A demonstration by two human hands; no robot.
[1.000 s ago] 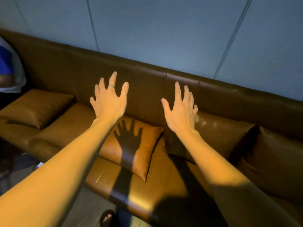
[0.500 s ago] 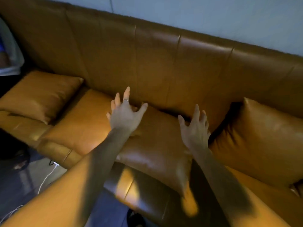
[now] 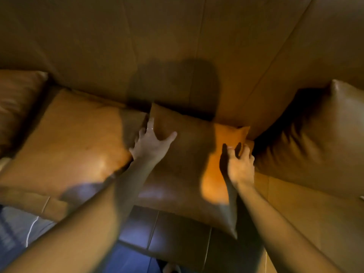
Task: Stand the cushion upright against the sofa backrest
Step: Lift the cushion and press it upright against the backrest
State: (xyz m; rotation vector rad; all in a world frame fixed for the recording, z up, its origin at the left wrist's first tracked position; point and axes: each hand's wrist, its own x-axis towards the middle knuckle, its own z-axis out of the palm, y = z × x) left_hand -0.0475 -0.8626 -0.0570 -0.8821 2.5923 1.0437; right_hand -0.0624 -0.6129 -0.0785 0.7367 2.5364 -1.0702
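Fingers [image 3: 150,125] of my left hand [image 3: 151,143] are spreading over the cushion's [image 3: 187,154] ten o'clock edge, not yet gripping, while my right hand [image 3: 239,164] is curling around its two o'clock corner. It is lying flat on the seat [image 3: 74,134], far edge touching the backrest [image 3: 167,46] at twelve o'clock.

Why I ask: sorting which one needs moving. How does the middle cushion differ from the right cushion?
The middle cushion lies flat on the seat; the right cushion stands propped against the backrest. Both hands, left hand and right hand, touch the middle cushion; none touches the right one. Both are tan leather.
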